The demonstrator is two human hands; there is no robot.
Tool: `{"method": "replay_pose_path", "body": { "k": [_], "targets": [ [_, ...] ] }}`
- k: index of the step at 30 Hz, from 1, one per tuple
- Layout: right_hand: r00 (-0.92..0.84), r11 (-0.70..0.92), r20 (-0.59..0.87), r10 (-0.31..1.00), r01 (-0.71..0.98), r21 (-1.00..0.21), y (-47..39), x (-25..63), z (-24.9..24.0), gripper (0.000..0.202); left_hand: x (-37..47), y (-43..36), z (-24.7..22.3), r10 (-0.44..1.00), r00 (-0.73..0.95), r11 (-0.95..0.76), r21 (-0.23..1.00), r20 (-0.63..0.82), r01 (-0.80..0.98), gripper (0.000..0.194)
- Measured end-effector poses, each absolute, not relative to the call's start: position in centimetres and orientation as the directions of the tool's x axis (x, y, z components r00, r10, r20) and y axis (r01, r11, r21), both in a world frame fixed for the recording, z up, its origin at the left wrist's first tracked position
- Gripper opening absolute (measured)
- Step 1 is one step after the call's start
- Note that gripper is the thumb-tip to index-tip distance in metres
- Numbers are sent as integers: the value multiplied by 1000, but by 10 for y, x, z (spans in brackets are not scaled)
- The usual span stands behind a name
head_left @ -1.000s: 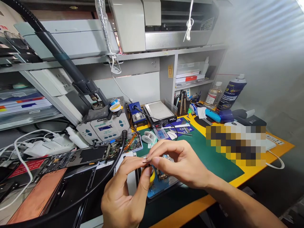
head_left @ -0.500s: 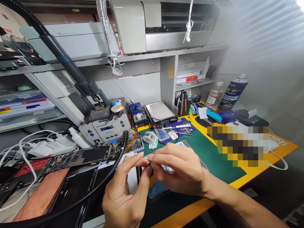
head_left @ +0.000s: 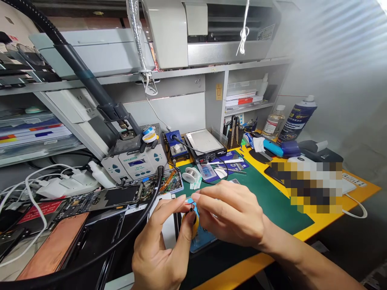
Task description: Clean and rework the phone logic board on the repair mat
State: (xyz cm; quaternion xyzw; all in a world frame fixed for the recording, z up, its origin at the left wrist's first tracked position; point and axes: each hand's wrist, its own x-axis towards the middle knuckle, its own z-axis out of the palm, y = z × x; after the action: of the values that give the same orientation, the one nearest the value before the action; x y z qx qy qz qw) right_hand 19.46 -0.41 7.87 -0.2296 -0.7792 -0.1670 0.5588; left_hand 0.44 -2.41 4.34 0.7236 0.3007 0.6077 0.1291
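Note:
My left hand [head_left: 165, 241] is closed, with thumb and forefinger bent round a small yellow object with a black top [head_left: 196, 226]; its kind is mostly hidden by the fingers. Above that black top, a tiny light blue piece [head_left: 190, 200] shows between the fingertips of both hands. My right hand [head_left: 232, 213] pinches at this piece, thumb tucked behind the fingers. Beneath the hands, a flat blue panel [head_left: 202, 241] lies on the green mat [head_left: 272, 213], partly covered by them.
Left of the hands, a black hose [head_left: 133, 233] curves past a copper-coloured plate [head_left: 54, 247] and phone parts. Behind stand a grey rework station [head_left: 136, 163], a solder spool [head_left: 190, 175] and a flat metal-topped device [head_left: 204, 141]. A spray can [head_left: 294, 121] stands at right.
The hands stay together in nearly the same place. More of the light blue piece shows between the fingertips, and the view has shifted slightly.

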Motion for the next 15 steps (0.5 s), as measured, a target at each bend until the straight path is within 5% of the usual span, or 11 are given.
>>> {"method": "replay_pose_path", "body": {
  "k": [15],
  "targets": [
    [-337,830,928,157,555,61,-5,198,79,15,6,-20,49,521,126,-839,480,844,256,58]
  ]
}}
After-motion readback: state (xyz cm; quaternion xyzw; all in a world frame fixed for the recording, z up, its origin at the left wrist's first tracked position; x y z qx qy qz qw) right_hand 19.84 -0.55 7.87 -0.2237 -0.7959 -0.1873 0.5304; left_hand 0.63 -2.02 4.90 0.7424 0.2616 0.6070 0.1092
